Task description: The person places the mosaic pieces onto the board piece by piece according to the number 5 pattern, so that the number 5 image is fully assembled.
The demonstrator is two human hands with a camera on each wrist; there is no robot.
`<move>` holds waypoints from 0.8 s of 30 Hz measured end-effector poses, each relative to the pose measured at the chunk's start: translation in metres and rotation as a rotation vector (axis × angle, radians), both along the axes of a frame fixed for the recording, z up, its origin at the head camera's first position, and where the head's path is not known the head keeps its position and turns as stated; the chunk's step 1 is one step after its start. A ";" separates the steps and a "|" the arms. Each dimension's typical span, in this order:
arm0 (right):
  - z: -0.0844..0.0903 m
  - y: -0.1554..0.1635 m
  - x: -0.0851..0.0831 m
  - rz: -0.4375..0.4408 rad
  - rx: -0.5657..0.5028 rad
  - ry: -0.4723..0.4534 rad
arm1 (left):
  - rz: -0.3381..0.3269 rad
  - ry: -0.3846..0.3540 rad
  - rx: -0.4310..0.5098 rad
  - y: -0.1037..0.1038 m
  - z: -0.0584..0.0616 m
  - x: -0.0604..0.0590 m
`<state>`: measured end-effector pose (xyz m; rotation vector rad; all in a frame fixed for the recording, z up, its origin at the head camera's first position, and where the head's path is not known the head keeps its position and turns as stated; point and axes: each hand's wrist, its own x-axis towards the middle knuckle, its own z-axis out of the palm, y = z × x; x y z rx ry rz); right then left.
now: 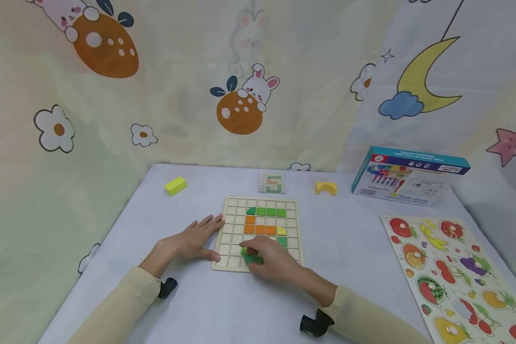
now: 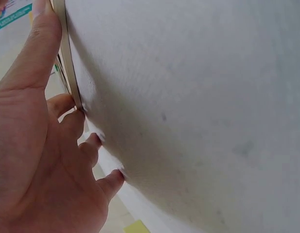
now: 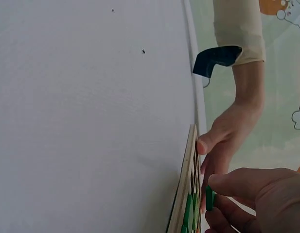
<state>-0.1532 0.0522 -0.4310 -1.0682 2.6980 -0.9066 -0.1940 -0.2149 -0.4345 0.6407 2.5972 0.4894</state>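
Note:
A wooden grid board (image 1: 231, 239) lies on the white table, with green, orange and yellow tiles set in its cells. My left hand (image 1: 196, 237) lies flat on the table, fingers straight against the board's left edge (image 2: 67, 58), thumb at its near corner. My right hand (image 1: 270, 257) is over the board's near row and pinches a green tile (image 1: 252, 258) between thumb and fingers. In the right wrist view the green tile (image 3: 208, 197) stands just above the board (image 3: 185, 194), with the left hand (image 3: 222, 141) beyond it.
At the back of the table are a yellow block (image 1: 175, 186), a small pattern card (image 1: 272, 182) and a yellow arch block (image 1: 326, 188). A colourful box (image 1: 408, 176) stands at the back right. A fruit puzzle board (image 1: 456, 272) lies on the right.

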 end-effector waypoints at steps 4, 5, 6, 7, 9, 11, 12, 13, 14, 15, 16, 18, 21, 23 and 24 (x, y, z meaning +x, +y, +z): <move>-0.005 -0.012 0.000 0.001 0.053 -0.003 | -0.006 0.016 0.004 0.000 0.001 -0.001; -0.006 -0.013 0.000 0.000 0.062 0.004 | -0.007 0.020 0.003 0.000 0.001 -0.001; -0.007 -0.014 0.000 0.000 0.070 0.013 | -0.008 0.021 0.003 0.001 0.001 -0.001; -0.008 -0.015 0.001 0.000 0.076 0.024 | -0.009 0.023 0.003 0.000 0.001 -0.002; -0.009 -0.015 0.001 -0.004 0.084 0.054 | -0.008 0.024 0.001 0.000 0.001 -0.002; -0.010 -0.015 0.002 -0.007 0.089 0.079 | -0.006 0.023 0.001 0.000 0.001 -0.002; -0.010 -0.015 0.002 -0.010 0.091 0.089 | -0.004 0.020 0.001 0.000 0.001 -0.002; -0.010 -0.015 0.002 -0.014 0.092 0.098 | -0.003 0.019 0.002 0.000 0.001 -0.002; -0.010 -0.014 0.002 -0.016 0.091 0.107 | 0.000 0.017 0.002 0.000 0.001 -0.002; -0.011 -0.014 0.003 -0.018 0.092 0.115 | 0.000 0.015 0.002 0.000 0.000 -0.002; -0.011 -0.013 0.003 -0.019 0.092 0.123 | 0.001 0.014 0.001 0.000 0.000 -0.002; -0.012 -0.012 0.004 -0.020 0.088 0.140 | 0.000 0.015 -0.003 0.000 -0.002 -0.002; -0.013 -0.011 0.005 -0.019 0.084 0.168 | 0.000 0.018 -0.004 -0.001 -0.004 -0.002; -0.013 -0.010 0.006 -0.018 0.079 0.179 | 0.003 0.017 -0.001 -0.001 -0.004 -0.002; -0.013 -0.010 0.006 -0.017 0.078 0.181 | 0.005 0.015 0.002 -0.001 -0.004 -0.002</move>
